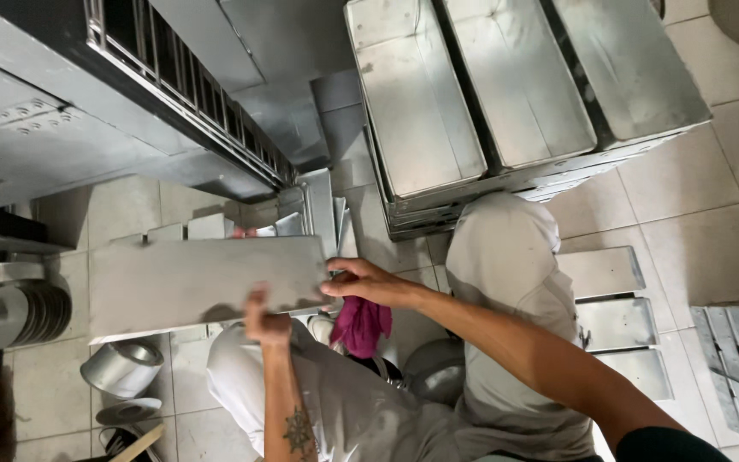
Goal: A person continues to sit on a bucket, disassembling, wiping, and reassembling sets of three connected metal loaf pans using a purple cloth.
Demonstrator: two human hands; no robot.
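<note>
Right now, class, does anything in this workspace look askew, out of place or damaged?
Nothing looks damaged or spilled. The stack of pans sits skewed to the floor tiles, and lids lie loose on the floor. Both hands, left and right, grip a flat metal lid; a pink rag hangs below.

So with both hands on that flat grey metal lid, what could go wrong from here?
1. The flat grey metal lid is pinched only along its near edge by the left hand and at a corner by the right hand; it could tip or slip.
2. Its thin edges might cut bare fingers.
3. If dropped, it could strike the shiny round metal tin on the tiled floor below.
</note>
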